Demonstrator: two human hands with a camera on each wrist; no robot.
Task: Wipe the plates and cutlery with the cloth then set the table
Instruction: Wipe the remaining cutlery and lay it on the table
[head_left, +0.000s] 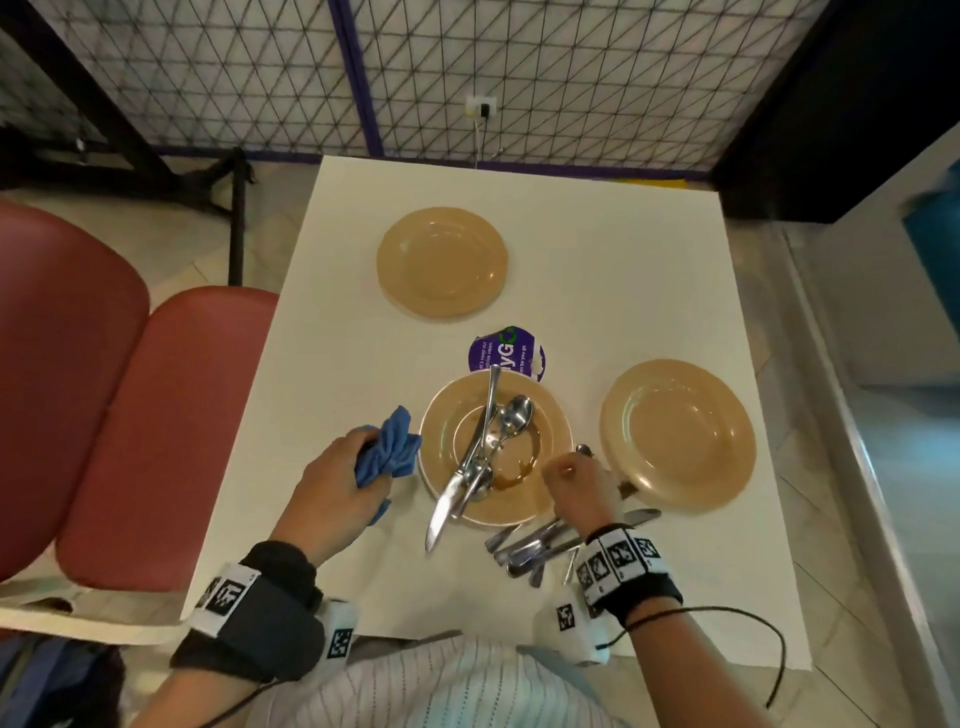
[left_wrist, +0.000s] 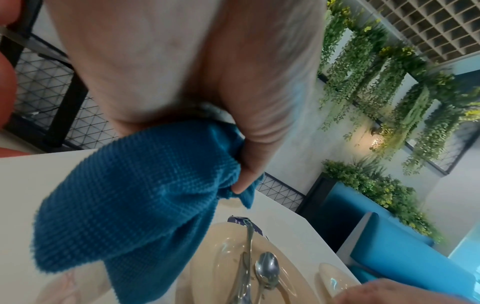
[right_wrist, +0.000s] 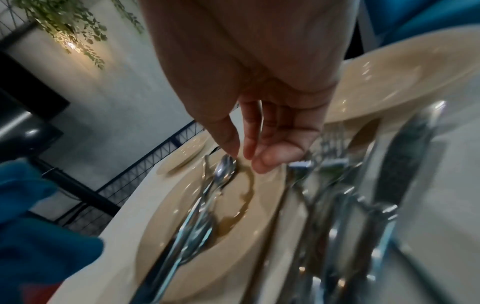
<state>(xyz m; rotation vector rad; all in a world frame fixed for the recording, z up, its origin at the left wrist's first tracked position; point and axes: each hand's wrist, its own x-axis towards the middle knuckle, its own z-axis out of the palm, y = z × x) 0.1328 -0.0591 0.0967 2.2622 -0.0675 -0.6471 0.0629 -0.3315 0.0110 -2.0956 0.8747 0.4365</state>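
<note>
Three tan plates lie on the white table (head_left: 597, 291). The near plate (head_left: 545, 410) has a brown stain and carries a knife (head_left: 441, 506), a spoon (head_left: 514, 415) and another utensil. My left hand (head_left: 343, 467) grips a bunched blue cloth (head_left: 389, 449) just left of that plate; the wrist view shows the cloth (left_wrist: 130, 195) hanging from the fist. My right hand (head_left: 561, 470) hovers over the plate's right rim, fingers (right_wrist: 272, 160) hanging loose and holding nothing. A pile of cutlery (head_left: 540, 545) lies under that wrist. Clean-looking plates sit far (head_left: 441, 262) and right (head_left: 678, 434).
A purple and white packet (head_left: 506, 353) lies just beyond the near plate. Red padded seats (head_left: 156, 415) stand along the table's left side. A black mesh partition (head_left: 519, 78) closes the far side, and a grey ledge (head_left: 857, 467) runs along the right.
</note>
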